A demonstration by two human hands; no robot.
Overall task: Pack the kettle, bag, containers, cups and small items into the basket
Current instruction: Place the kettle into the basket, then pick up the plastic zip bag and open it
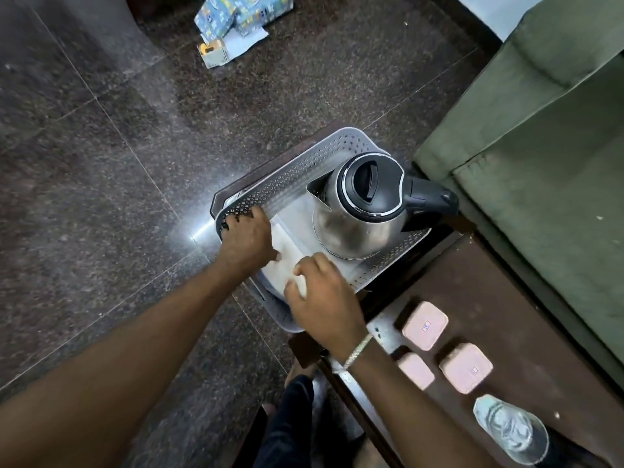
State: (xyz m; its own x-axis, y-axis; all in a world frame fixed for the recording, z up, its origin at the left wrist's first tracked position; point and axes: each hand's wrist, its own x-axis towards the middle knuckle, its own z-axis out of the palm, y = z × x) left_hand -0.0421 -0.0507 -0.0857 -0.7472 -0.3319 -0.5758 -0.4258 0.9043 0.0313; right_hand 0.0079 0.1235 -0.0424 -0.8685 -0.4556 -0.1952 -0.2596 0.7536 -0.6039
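We see one grey basket on a dark stand, holding one steel kettle upright at its far end and one white bag lying flat at the near end. Our left hand curls its fingers over the basket's left rim, thumb on the bag, while our right hand presses the bag with fingers loosely spread. On the table to the right we count three pink containers, lids on, and one clear cup.

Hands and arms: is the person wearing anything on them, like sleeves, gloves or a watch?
No gloves and no sleeves show: both forearms are bare. The left hand wears nothing. The right hand has a thin, pale, beaded-looking bracelet around its wrist. No watch.
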